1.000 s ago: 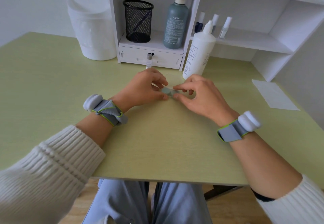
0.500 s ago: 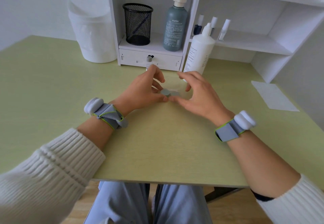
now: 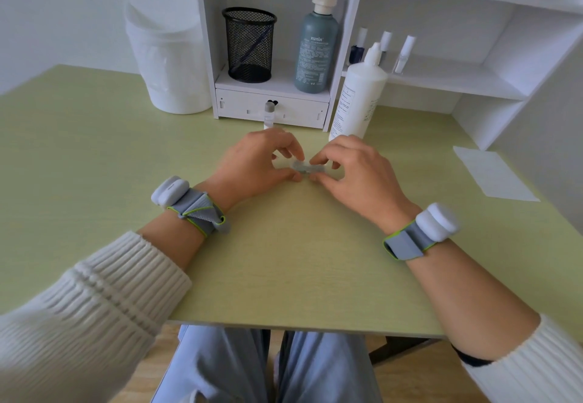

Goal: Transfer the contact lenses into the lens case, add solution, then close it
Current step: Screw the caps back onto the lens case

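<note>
A small grey and clear lens case (image 3: pixel 307 167) lies on the green table (image 3: pixel 284 260) between my two hands. My left hand (image 3: pixel 258 162) pinches its left, grey end between thumb and curled fingers. My right hand (image 3: pixel 353 172) pinches the right, clear end with thumb and forefinger. Most of the case is hidden by my fingers, and no lenses can be made out. The white solution bottle (image 3: pixel 358 99) stands upright just behind my right hand. A small clear vial with a grey cap (image 3: pixel 268 115) stands behind my left hand.
A white shelf unit (image 3: pixel 410 80) at the back holds a black mesh cup (image 3: pixel 250 44), a grey-green bottle (image 3: pixel 315 49) and small vials (image 3: pixel 383 46). A white bin (image 3: pixel 167 55) stands at back left. A white sheet (image 3: pixel 492 174) lies at the right.
Half a second ago my right fingers were lifted and spread above the case; now they have come down and pinch its right end. My left hand keeps its hold.
</note>
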A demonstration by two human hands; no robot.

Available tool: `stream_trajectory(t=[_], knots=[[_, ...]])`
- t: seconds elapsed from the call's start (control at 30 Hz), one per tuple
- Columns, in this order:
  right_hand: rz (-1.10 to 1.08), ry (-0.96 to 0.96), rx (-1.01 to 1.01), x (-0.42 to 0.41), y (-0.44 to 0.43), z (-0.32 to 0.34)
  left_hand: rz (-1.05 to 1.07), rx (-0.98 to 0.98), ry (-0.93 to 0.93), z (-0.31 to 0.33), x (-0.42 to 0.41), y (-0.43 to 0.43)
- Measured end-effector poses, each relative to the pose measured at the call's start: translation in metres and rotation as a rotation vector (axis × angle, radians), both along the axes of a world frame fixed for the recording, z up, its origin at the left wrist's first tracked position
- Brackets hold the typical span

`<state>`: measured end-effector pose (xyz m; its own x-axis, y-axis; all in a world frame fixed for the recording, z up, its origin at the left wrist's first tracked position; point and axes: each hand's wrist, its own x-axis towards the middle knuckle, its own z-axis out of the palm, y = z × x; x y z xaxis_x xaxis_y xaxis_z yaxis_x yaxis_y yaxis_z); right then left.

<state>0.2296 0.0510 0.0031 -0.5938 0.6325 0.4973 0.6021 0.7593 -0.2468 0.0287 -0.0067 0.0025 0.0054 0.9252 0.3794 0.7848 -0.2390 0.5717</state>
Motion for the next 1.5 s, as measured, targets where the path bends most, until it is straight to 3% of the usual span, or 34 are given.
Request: stream_trajectory(t=[0.7, 0.83, 1.0, 1.27, 1.5], knots=[[-0.017, -0.071, 0.025, -0.002, -0.004, 0.002, 0.056, -0.011, 0.006, -0.001, 0.001, 0.002], [-0.030, -0.101, 0.105, -0.004, -0.013, 0.003, 0.048, -0.024, 0.005, -0.001, 0.000, 0.002], [-0.041, -0.266, 0.210, -0.010, -0.024, -0.002, 0.048, -0.021, 0.031, 0.001, -0.007, 0.003], [-0.130, -0.494, 0.109, -0.028, -0.005, -0.006, 0.137, 0.057, 0.004, 0.000, -0.013, 0.002], [-0.179, -0.557, 0.030, -0.044, 0.001, 0.003, 0.123, 0.070, 0.010, 0.000, -0.012, 0.002]])
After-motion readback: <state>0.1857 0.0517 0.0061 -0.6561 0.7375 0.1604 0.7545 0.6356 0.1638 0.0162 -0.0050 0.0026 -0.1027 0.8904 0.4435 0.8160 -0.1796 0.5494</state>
